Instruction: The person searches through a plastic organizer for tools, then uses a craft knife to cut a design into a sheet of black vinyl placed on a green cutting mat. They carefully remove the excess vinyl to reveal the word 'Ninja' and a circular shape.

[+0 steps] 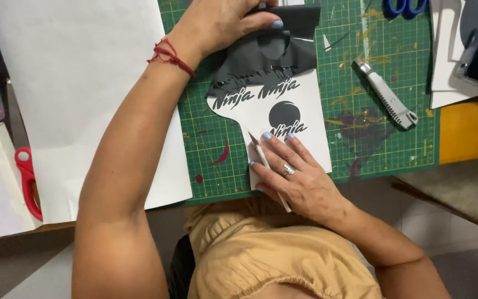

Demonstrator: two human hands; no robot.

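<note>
A view from above is looking down on a person's two bare hands working at a green cutting mat (394, 72) on a table.

The left hand (217, 22), at about 12 o'clock in the view, is reaching in from the lower left, with a red string bracelet (168, 55) on its wrist. Its fingers are closing on the upper edge of a sheet of black vinyl film (272, 55) and are pinching it, with the film curling up off a white backing sheet (300, 144) just below it. Black cut lettering and a black disc are sitting on the exposed white backing.

The right hand (291, 174), near the centre and slightly toward 5 o'clock, is lying flat on the lower part of the white backing, fingers spread and pressing it to the mat. A slim craft knife (269, 171) is tucked under its fingers, blade tip pointing toward 11 o'clock; the hand is gripping it loosely against the sheet. A ring is showing on one finger.

At 2 o'clock a grey utility knife (388, 97) is lying on the mat, well apart from the hands. At 9 o'clock red-handled scissors (27, 177) are resting beside a large white paper sheet (84, 83). Blue scissor handles (405, 6) are peeking in at 1 o'clock.
</note>
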